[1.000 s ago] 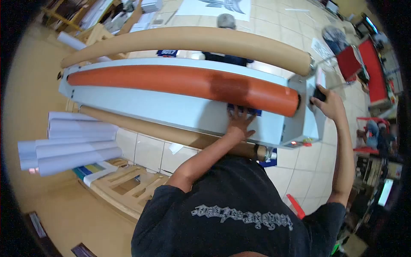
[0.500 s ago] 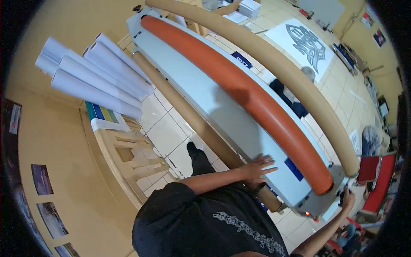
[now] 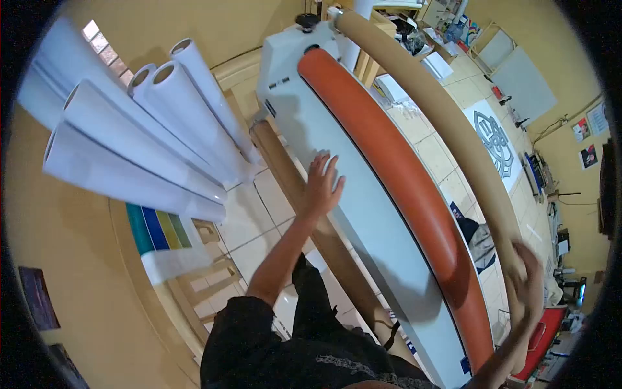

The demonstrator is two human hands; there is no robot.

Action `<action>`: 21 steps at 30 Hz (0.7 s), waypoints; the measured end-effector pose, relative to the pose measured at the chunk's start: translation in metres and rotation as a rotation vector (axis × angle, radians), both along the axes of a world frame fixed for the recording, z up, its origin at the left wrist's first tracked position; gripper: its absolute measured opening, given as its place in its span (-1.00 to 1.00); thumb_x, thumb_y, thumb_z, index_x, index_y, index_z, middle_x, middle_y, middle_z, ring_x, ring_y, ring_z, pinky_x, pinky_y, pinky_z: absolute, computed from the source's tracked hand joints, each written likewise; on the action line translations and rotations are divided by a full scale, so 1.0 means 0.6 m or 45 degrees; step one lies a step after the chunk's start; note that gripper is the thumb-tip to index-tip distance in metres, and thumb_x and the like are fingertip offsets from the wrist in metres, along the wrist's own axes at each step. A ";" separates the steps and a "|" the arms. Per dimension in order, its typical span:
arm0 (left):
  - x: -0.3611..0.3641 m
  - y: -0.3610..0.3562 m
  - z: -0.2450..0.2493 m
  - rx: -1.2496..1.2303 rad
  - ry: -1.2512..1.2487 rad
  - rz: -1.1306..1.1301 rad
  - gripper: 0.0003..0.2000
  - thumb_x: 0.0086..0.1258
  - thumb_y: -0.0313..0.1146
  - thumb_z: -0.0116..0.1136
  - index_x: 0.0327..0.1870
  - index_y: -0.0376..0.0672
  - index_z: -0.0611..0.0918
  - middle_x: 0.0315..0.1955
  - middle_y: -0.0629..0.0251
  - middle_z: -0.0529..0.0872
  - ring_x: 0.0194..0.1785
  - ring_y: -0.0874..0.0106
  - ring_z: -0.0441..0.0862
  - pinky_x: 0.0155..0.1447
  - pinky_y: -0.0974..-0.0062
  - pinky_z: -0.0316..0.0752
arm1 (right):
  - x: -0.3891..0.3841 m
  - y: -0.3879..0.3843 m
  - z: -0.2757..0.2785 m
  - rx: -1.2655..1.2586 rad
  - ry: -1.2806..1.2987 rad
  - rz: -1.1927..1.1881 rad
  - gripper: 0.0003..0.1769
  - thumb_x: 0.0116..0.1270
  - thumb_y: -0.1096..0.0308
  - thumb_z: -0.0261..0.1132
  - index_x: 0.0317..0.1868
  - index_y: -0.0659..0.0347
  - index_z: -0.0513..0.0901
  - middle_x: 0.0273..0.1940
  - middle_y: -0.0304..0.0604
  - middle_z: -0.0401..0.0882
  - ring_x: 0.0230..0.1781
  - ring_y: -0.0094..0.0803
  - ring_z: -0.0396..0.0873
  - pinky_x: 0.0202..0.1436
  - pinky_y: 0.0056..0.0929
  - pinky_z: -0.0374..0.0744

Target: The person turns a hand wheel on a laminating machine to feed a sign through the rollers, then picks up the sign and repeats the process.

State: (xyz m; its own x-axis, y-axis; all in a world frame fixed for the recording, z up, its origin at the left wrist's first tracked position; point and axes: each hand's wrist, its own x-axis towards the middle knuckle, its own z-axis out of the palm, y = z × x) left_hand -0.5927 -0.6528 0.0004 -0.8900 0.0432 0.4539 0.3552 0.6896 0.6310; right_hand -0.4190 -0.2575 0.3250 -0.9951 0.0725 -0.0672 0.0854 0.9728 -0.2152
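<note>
My left hand (image 3: 324, 185) reaches over the pale flat bed (image 3: 369, 220) of a wide roller machine, fingers spread and holding nothing. Along the bed runs a long orange roller (image 3: 389, 162). Behind it, a tan roll (image 3: 447, 123) spans the machine's length. My right hand (image 3: 528, 275) is at the near end of that tan roll, overlapping it; motion smears its fingers. Below the front edge of the bed lies a brown roll (image 3: 337, 266). A black knob (image 3: 308, 23) tops the far end housing.
White rolls (image 3: 139, 139) stand at the left, beside a wooden bench (image 3: 172, 292) with a striped sheet on it. Beyond the machine, part of a person in grey and dark clothing (image 3: 481, 243) shows near the floor. A sheet with a black design (image 3: 495, 139) lies there too.
My view has shifted toward the machine's far end. My left hand has moved farther along the bed. My right hand has left the machine's near end and is at the tan roll.
</note>
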 end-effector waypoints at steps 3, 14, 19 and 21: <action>-0.103 0.001 -0.016 -0.015 -0.076 0.202 -0.48 0.41 -0.19 0.03 0.33 -0.26 0.36 0.32 -0.15 0.31 0.46 -0.07 0.12 0.50 -0.03 -0.03 | -0.378 -0.259 -0.025 -0.148 -0.014 0.790 -0.38 0.07 0.58 0.33 0.23 0.26 0.50 0.23 0.08 0.49 0.30 -0.02 0.40 0.39 -0.24 0.33; -0.140 -0.019 -0.044 -0.048 -0.243 0.143 -0.42 0.29 -0.15 0.08 0.30 -0.25 0.41 0.35 -0.19 0.28 0.44 -0.12 0.16 0.47 -0.12 -0.01 | -1.056 -0.754 -0.131 0.652 -0.033 1.527 -0.27 -0.01 0.35 0.51 0.25 0.09 0.51 0.22 0.04 0.48 0.15 -0.06 0.53 0.22 -0.17 0.51; -0.144 -0.019 -0.038 0.010 -0.247 0.090 -0.41 0.28 -0.17 0.10 0.31 -0.25 0.39 0.36 -0.18 0.26 0.41 -0.15 0.20 0.40 -0.23 0.03 | -1.084 -0.757 -0.137 0.892 0.305 0.808 -0.23 0.40 -0.32 -0.04 0.06 0.27 0.64 -0.21 0.06 0.70 -0.16 0.01 0.67 0.04 -0.07 0.58; -0.149 -0.024 -0.030 -0.048 -0.288 0.080 -0.42 0.30 -0.16 0.07 0.31 -0.25 0.41 0.37 -0.14 0.27 0.43 -0.10 0.19 0.43 -0.17 0.03 | -1.138 -0.754 -0.128 0.786 -0.170 0.573 -0.12 0.42 -0.39 -0.26 0.02 0.25 0.67 -0.16 0.05 0.70 -0.09 -0.05 0.66 0.08 -0.08 0.57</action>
